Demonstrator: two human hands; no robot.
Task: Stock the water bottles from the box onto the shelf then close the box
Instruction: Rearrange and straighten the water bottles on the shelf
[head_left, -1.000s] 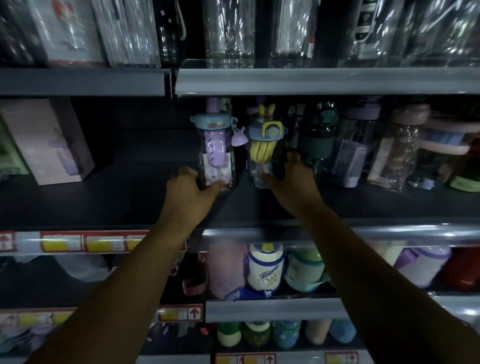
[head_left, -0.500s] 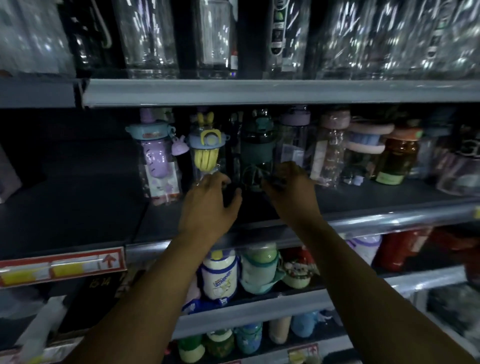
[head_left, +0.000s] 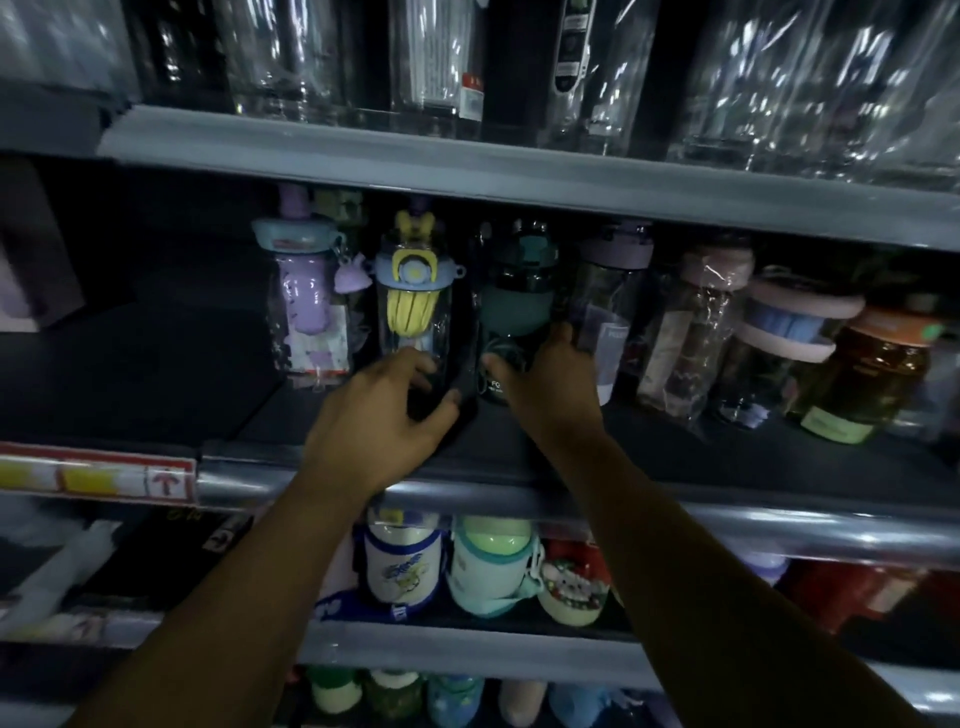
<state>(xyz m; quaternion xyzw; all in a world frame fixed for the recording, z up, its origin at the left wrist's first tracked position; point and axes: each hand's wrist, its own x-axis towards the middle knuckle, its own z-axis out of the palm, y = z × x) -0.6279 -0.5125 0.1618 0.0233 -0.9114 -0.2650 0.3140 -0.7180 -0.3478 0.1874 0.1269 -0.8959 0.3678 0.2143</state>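
On the dark middle shelf (head_left: 701, 457) a row of water bottles stands upright. My left hand (head_left: 384, 415) grips the base of the clear bottle with the yellow strap and blue lid (head_left: 413, 306), thumb on its right side. My right hand (head_left: 545, 384) holds the lower part of the dark teal bottle (head_left: 519, 296) right beside it, fingers on its right side. A clear bottle with purple insert (head_left: 306, 306) stands free to the left of my left hand. The box is out of view.
More wrapped clear bottles (head_left: 691, 322) and an amber one (head_left: 878, 374) fill the shelf to the right. The shelf's left part (head_left: 156, 374) is bare up to a pale box (head_left: 21, 291). Glass bottles (head_left: 431, 62) stand above; colourful kids' bottles (head_left: 400, 566) below.
Both hands shifted one bottle to the right: the left from the purple bottle to the yellow one, the right from the yellow one to the teal one. The view swung right too.
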